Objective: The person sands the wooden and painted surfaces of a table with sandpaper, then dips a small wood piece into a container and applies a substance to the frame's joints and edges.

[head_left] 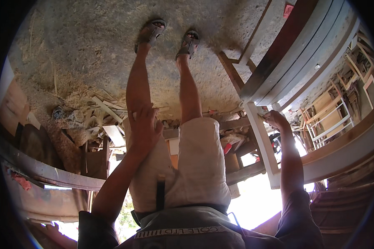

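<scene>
My right hand (275,120) is at the white wooden post (259,141) of a large piece of woodwork, fingers bent together against its corner. Whatever small thing lies between those fingers is too small to name. From that corner, long pale boards (297,54) run away to the far right, with a dark reddish board (278,45) along their near side. My left hand (144,129) hangs in front of my left knee, apart from the woodwork. Its fingers are curled in, and a small pale bit shows by them that I cannot make out.
Wood offcuts (106,110) and sawdust lie on the rough floor (83,50) to the left. Beyond the woodwork at right stand a white slatted frame (330,124) and stacked scrap wood. A curved-looking beam (54,170) crosses the left side. A red scrap (288,11) lies far right.
</scene>
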